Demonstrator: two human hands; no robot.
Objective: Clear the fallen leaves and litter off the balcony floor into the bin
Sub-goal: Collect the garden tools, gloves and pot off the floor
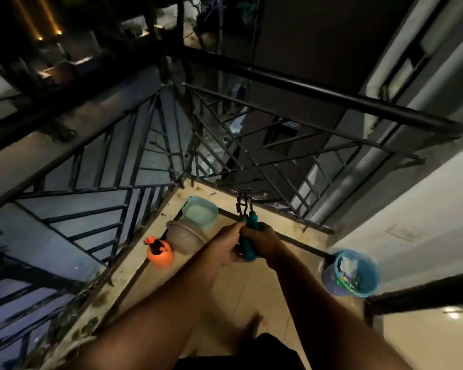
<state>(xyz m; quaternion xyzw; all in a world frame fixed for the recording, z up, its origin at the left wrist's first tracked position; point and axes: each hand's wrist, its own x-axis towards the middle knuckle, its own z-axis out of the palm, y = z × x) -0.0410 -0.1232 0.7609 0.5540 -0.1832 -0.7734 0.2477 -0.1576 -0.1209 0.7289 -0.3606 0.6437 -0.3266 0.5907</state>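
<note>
A dim tiled balcony floor (251, 289) meets black railings (278, 161). Both hands, left hand (229, 243) and right hand (265, 243), grasp teal-handled tongs (247, 231). The blue bin (354, 273) stands right, near the wall. Best to lower the tips slowly and squeeze firmly. Leaves are hard to distinguish in the darkness.

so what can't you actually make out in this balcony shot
Head view only:
- Teal-handled tool: both hands, left hand and right hand, cover the handles; the dark tip is too blurred to identify.
- Blue bin: contents motion-blurred, only white and green scraps.
- Floor: arms hide much of it; any leaves are lost in dim light.
- Grey pot: inside too dark.
</note>
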